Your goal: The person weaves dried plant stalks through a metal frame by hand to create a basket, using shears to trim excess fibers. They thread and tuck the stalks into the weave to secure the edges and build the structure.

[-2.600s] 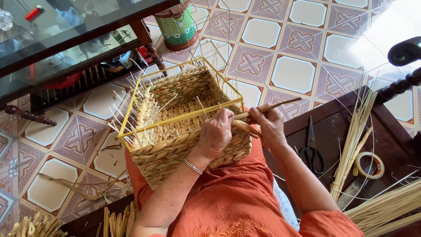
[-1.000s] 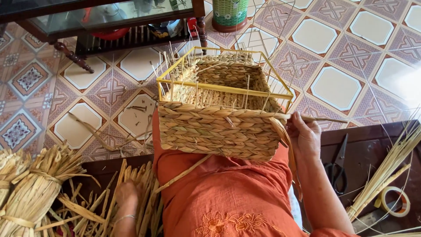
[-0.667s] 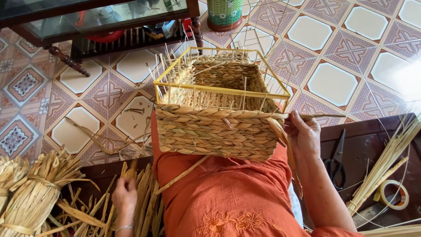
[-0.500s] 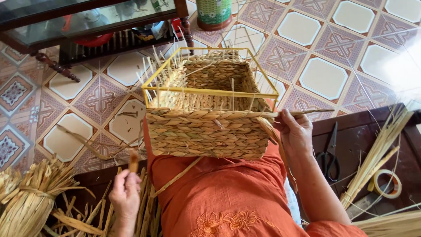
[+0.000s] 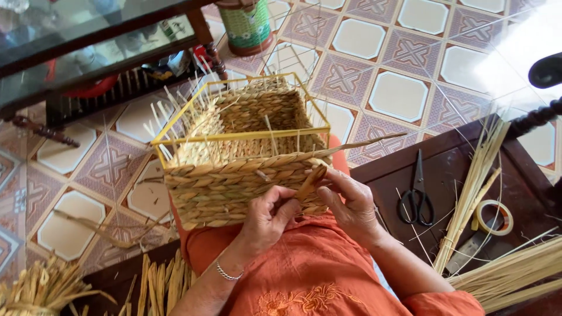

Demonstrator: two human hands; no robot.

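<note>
Basket (image 5: 234, 169) weaving fills the middle of the view: a half-woven rectangular box of pale braided straw on a yellow wire frame (image 5: 240, 136), resting on the lap of a person in an orange garment (image 5: 316, 275), its open mouth tilted away from the body and loose stake ends bristling above the rim. The near wall faces the hands, and its long axis runs left to right across the lap.

Both hands meet at the right end of that wall. The left hand (image 5: 266, 219) is curled, thumb and fingers pinched around a flat straw strand (image 5: 310, 182) that slants up toward the rim. The right hand (image 5: 351, 205) lies just beside it, fingers partly closed against the braid and touching the same strand (its palm is hidden, so how firmly it grips I cannot tell). The right hand is the nearer one to the basket's corner.

To the right, a dark wooden surface (image 5: 445, 164) carries black scissors (image 5: 415, 196), a roll of tape (image 5: 493, 216) and bundles of thin reeds (image 5: 474, 187). Lower left lie more straw bundles (image 5: 41, 289). Beyond the basket spreads a patterned tile floor (image 5: 398, 64), with a glass-topped table (image 5: 76, 41) and a green woven container (image 5: 247, 24) at the top.
</note>
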